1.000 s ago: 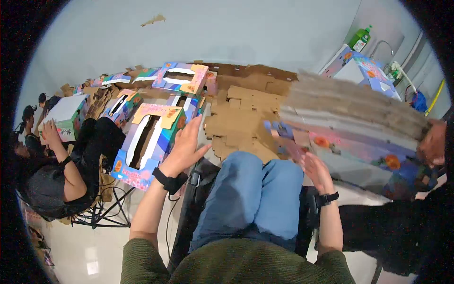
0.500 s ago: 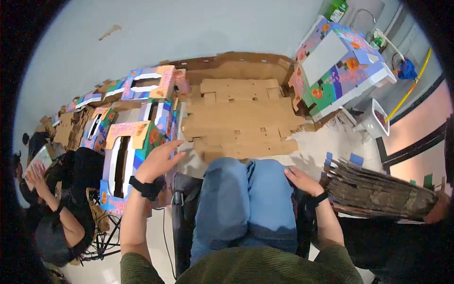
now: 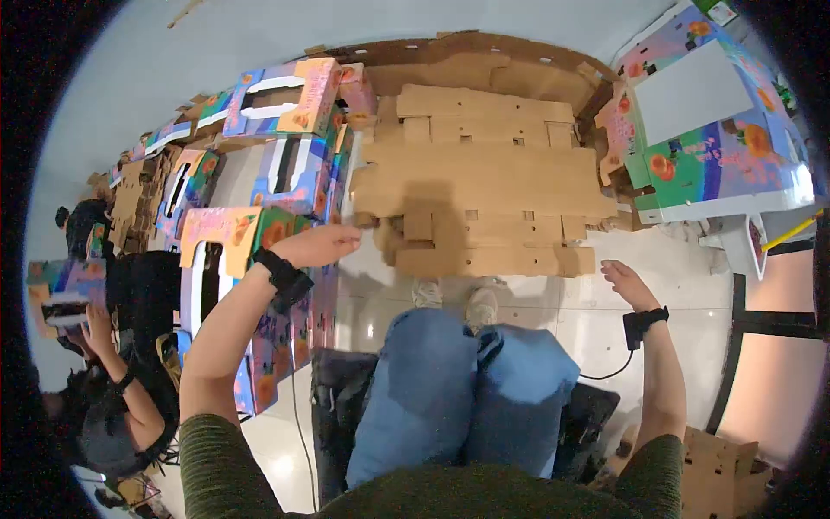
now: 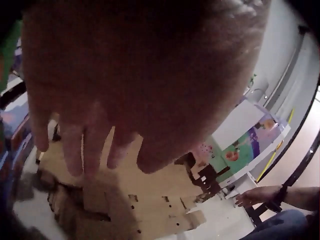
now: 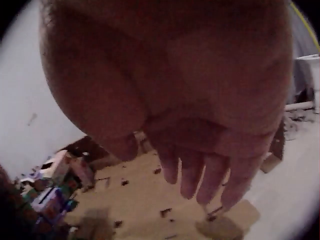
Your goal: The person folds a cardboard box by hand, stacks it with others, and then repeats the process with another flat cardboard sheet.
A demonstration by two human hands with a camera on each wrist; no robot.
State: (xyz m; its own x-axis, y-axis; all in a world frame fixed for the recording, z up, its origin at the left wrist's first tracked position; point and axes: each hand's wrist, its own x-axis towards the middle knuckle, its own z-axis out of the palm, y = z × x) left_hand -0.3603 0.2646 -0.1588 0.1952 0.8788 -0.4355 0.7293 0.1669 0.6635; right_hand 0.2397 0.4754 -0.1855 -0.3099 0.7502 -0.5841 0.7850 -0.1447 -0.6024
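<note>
A stack of flattened brown cardboard sheets (image 3: 484, 186) lies on the floor in front of my knees. My left hand (image 3: 318, 246) reaches beside its near left corner, fingers extended and holding nothing; in the head view it overlaps a printed carton (image 3: 275, 229) on the left. Spread above the cardboard in the left wrist view are the fingers (image 4: 95, 145) of that hand. Over the floor off the stack's near right corner hovers my right hand (image 3: 631, 285), its fingers loosely extended and nothing in them. In the right wrist view its palm (image 5: 170, 100) faces the camera.
Several colourful cartons with cut-out openings stand along the left. A larger printed box (image 3: 692, 164) stands at the back right, near a white bin (image 3: 745, 242). A person in black (image 3: 108, 424) sits at far left, handling a carton. Brown cardboard (image 3: 722, 471) lies at lower right.
My view has tilted down. My right hand has moved from beside my thigh out to the right. The bundle of cardboard another person gripped at right has left the view.
</note>
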